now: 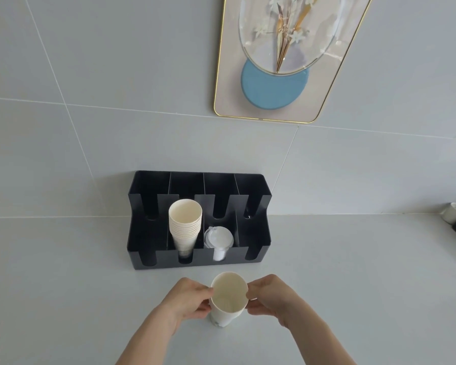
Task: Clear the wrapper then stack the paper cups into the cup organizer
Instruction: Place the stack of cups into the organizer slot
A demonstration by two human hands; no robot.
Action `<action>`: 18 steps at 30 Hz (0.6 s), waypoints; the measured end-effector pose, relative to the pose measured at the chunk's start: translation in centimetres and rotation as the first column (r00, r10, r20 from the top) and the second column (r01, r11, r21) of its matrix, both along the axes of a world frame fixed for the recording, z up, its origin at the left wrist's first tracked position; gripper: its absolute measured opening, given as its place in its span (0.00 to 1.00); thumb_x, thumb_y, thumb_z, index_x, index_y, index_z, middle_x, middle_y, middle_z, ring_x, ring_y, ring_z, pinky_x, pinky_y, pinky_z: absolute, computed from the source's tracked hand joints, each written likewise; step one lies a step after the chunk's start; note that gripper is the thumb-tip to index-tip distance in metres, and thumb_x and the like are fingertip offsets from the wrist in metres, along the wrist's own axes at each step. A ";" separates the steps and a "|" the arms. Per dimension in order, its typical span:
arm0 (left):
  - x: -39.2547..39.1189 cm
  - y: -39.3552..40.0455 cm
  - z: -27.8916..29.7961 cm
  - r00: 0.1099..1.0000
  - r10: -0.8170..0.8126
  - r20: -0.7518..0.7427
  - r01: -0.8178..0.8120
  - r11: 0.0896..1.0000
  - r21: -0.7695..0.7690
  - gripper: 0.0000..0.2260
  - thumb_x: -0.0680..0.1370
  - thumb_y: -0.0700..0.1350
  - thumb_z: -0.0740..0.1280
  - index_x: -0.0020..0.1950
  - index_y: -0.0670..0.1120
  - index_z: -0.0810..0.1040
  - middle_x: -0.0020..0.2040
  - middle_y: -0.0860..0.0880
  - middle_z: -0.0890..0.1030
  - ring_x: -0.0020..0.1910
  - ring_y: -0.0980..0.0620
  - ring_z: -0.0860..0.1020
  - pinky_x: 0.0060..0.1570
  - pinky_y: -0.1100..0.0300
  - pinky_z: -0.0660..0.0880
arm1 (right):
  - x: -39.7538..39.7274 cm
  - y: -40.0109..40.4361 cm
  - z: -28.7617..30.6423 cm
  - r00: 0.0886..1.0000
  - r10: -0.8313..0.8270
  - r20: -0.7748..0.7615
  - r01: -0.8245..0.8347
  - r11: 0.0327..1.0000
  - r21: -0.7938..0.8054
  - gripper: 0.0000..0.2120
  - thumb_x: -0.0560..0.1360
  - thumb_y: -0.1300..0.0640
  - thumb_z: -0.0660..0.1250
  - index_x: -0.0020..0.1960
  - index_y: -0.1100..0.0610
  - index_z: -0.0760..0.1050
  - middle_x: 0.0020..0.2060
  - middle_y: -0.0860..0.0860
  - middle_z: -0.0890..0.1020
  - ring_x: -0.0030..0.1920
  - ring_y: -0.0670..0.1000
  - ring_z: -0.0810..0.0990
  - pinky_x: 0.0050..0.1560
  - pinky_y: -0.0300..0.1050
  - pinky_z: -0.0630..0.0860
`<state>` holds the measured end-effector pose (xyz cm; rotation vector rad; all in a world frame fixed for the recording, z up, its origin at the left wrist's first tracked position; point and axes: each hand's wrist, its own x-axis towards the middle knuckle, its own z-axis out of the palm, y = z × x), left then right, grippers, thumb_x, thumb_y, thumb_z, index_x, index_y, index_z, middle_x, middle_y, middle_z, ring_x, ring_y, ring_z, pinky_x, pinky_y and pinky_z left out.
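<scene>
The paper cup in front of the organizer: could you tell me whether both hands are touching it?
Touching. The head view shows the left hand and right hand pinching opposite sides of the paper cup at its rim.

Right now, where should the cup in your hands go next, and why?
Probably lift the paper cup, held at its rim by the left hand and right hand, and nest it into the cup stack in the black organizer, whose top cup sits open.
</scene>
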<state>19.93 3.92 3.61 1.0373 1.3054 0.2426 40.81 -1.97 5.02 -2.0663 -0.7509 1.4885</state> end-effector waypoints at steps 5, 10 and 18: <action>-0.8 1.4 2.9 0.998 0.013 0.066 -0.017 0.998 0.054 0.08 0.78 0.43 0.71 0.49 0.40 0.87 0.47 0.41 0.88 0.49 0.47 0.87 0.51 0.57 0.84 | -0.5 0.7 3.7 1.000 -0.002 0.031 -0.001 0.995 0.098 0.11 0.75 0.65 0.67 0.51 0.65 0.86 0.50 0.62 0.88 0.52 0.58 0.88 0.51 0.45 0.86; -2.0 5.3 9.9 0.984 0.060 0.168 -0.092 0.978 0.188 0.11 0.77 0.49 0.73 0.51 0.41 0.87 0.45 0.43 0.89 0.46 0.47 0.88 0.54 0.52 0.83 | -0.7 4.1 11.2 1.000 0.024 0.004 -0.024 0.949 0.313 0.09 0.78 0.58 0.70 0.50 0.61 0.87 0.44 0.56 0.90 0.47 0.53 0.90 0.53 0.46 0.86; -3.6 11.9 18.9 0.948 0.168 0.269 -0.265 0.886 0.379 0.17 0.76 0.53 0.74 0.49 0.39 0.85 0.43 0.41 0.89 0.44 0.45 0.88 0.49 0.53 0.85 | -2.8 11.5 19.9 1.000 -0.013 0.001 0.010 0.829 0.559 0.13 0.77 0.54 0.73 0.52 0.64 0.86 0.45 0.58 0.90 0.46 0.54 0.90 0.52 0.49 0.86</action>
